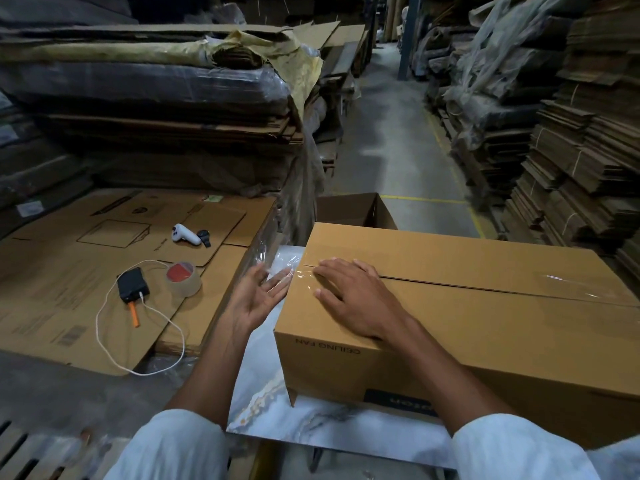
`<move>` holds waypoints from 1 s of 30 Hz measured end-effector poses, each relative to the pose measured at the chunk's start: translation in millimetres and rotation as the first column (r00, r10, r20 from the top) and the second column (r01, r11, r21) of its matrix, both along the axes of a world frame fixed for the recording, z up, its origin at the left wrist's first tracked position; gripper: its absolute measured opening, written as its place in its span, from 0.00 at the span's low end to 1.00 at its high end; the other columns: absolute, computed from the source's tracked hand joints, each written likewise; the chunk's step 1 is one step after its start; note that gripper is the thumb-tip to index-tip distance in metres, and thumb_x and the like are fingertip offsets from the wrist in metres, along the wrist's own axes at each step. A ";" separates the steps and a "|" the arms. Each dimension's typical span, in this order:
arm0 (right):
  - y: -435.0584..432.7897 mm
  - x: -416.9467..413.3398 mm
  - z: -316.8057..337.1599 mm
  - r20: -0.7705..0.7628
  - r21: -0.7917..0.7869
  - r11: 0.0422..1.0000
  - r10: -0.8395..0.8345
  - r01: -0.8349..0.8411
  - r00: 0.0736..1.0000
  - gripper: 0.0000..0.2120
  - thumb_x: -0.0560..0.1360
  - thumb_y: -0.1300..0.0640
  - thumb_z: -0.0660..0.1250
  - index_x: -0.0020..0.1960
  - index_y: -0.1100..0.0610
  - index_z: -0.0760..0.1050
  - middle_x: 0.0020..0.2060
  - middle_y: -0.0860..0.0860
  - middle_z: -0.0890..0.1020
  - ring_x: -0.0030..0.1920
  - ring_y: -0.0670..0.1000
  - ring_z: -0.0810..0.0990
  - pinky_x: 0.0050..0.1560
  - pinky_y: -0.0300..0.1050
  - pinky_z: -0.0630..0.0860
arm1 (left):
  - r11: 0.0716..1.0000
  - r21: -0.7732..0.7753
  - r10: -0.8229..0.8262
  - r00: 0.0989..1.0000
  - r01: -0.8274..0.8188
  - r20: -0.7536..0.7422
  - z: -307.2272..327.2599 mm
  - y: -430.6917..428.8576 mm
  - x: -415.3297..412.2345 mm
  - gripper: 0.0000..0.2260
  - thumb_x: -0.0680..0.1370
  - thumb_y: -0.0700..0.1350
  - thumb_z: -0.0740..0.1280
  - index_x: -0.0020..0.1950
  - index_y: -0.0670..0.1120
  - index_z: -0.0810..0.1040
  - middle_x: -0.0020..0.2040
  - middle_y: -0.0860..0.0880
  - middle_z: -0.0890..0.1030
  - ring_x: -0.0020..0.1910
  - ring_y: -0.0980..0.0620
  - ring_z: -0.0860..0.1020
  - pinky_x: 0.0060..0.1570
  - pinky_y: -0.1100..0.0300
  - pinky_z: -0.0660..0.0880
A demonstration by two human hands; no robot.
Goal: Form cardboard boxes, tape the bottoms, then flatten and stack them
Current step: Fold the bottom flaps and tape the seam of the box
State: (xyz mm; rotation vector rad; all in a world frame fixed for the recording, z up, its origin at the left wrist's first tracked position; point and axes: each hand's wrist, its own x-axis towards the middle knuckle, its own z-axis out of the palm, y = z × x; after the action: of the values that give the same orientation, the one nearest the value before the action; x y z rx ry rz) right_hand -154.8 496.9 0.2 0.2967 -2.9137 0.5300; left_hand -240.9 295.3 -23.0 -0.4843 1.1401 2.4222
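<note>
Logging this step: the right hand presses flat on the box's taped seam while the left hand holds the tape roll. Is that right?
No. In the head view the left hand is open beside the end of the box; the tape roll lies on the flat cardboard to the left. The right hand does press flat on its taped seam.

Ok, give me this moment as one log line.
step: taping box | right hand: flat on tape over seam | left hand: open beside box end | tape roll: on flat cardboard
</note>
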 end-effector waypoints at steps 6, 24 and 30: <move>-0.2 0.6 3.1 0.014 -0.007 1.000 0.003 -0.003 1.000 0.25 0.83 0.38 0.53 0.78 0.45 0.65 0.78 0.43 0.65 0.78 0.43 0.59 0.77 0.48 0.43 | 0.980 0.198 -0.039 0.997 0.025 0.065 -9.0 -28.1 -1.1 0.28 0.73 0.39 0.70 0.71 0.35 0.69 0.64 0.32 0.80 0.63 0.33 0.79 0.58 0.35 0.79; -24.9 -7.3 14.7 -0.035 0.165 0.985 -0.054 0.059 0.998 0.26 0.78 0.34 0.50 0.73 0.40 0.63 0.64 0.50 0.72 0.64 0.55 0.69 0.62 0.59 0.63 | 0.989 -0.008 -0.151 0.988 0.150 -0.042 40.9 -6.9 1.0 0.28 0.75 0.53 0.71 0.69 0.38 0.75 0.61 0.34 0.82 0.59 0.35 0.82 0.67 0.40 0.73; -22.2 -7.1 7.5 -0.058 0.125 0.990 -0.062 0.069 0.996 0.25 0.77 0.32 0.51 0.68 0.42 0.67 0.64 0.49 0.72 0.64 0.54 0.68 0.62 0.59 0.62 | 0.994 0.077 -0.086 0.995 0.082 0.054 38.6 -10.5 1.3 0.39 0.72 0.66 0.71 0.69 0.37 0.72 0.66 0.32 0.78 0.61 0.30 0.80 0.65 0.35 0.73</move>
State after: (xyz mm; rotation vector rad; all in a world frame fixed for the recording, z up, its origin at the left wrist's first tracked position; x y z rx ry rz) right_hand -161.9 474.7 7.7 0.2265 -2.8984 0.3218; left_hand -239.6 284.7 15.6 -0.4691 1.0218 2.3535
